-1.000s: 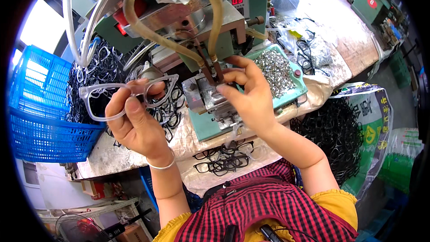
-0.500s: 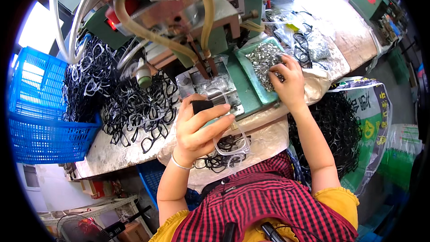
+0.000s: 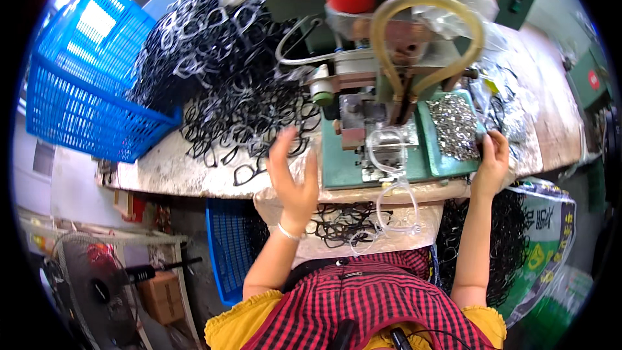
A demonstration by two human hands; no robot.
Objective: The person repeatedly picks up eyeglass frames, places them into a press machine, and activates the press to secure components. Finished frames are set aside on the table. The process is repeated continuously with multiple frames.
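Observation:
My left hand is raised with fingers spread and nothing in it, slightly blurred. It is beside the loose pile of black eyeglass frames on the table. A clear eyeglass frame sits at the metal fixture under the press head. Another clear frame hangs below it, over the table's front. My right hand is at the right rim of the green tray of small metal parts. Its fingertips are drawn together, with a dark covering at one tip; whatever they pinch is too small to make out.
A blue basket stands at the left, next to a high heap of frames. A looped yellowish hose hangs before the press. More dark frames lie on the cloth at my lap and in a sack at right. A fan stands lower left.
My left hand has let go of the clear frame at the fixture and moved left, opening. My right hand has gone from over the metal parts to the tray's right rim. The view has turned left.

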